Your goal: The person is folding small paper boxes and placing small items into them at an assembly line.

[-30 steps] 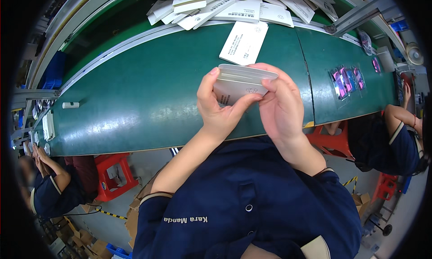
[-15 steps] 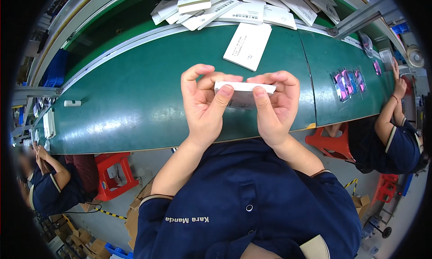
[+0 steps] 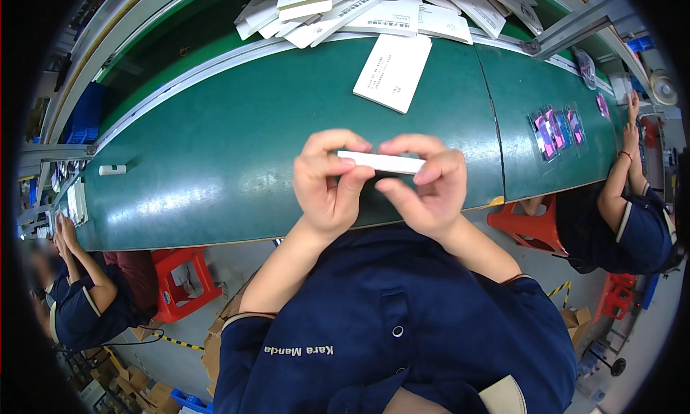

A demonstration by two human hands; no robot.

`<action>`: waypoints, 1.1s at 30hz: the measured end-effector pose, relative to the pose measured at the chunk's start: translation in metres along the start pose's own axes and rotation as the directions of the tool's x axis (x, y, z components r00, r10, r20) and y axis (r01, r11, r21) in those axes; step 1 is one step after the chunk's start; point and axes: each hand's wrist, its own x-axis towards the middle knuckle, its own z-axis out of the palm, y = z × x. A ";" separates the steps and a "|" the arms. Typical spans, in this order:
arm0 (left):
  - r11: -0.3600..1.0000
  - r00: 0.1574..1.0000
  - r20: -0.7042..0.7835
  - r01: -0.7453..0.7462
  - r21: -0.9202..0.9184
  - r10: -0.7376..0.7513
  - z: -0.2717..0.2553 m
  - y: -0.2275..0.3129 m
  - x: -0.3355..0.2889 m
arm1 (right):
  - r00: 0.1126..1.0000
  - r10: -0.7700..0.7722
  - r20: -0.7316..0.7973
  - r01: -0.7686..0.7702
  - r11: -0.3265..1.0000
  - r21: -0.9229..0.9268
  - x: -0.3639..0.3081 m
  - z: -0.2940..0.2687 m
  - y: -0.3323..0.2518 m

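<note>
A thin white box (image 3: 382,162) is held edge-on above the green table, its narrow side upward and its right end slightly lower. My left hand (image 3: 329,187) grips the left end, thumb and fingers closed on it. At the other end, my right hand (image 3: 435,187) has its fingers bent over the box, while the thumb points inward just below the edge. The broad faces of the box are hidden from this angle. Beyond my hands, a flat white box with small print (image 3: 393,72) lies on the table.
Several white boxes (image 3: 345,19) are heaped at the table's far edge. Pink and blue packets (image 3: 552,132) lie to the right on the green table (image 3: 208,162); a small white cylinder (image 3: 113,169) lies left. Co-workers sit at the left (image 3: 79,292) and right (image 3: 625,220) beside red stools (image 3: 176,281).
Both hands have brought the box nearer to my body and turned it, so its lower face no longer shows. My right thumb has moved off the edge and downward.
</note>
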 end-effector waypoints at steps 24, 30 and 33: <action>0.384 0.745 0.341 -0.123 0.915 -0.573 -0.026 0.032 -0.008 | 0.939 0.219 -0.265 -0.241 -0.129 -0.962 -0.019 -0.194 0.017; 0.489 0.730 0.384 -0.078 0.869 -0.565 -0.009 0.025 0.009 | 0.826 0.469 -0.313 -0.250 -0.193 -0.949 -0.061 -0.221 0.002; 0.510 0.761 0.409 -0.121 0.852 -0.504 0.002 0.013 0.003 | 0.816 0.510 -0.273 -0.217 -0.168 -0.962 -0.059 -0.198 -0.004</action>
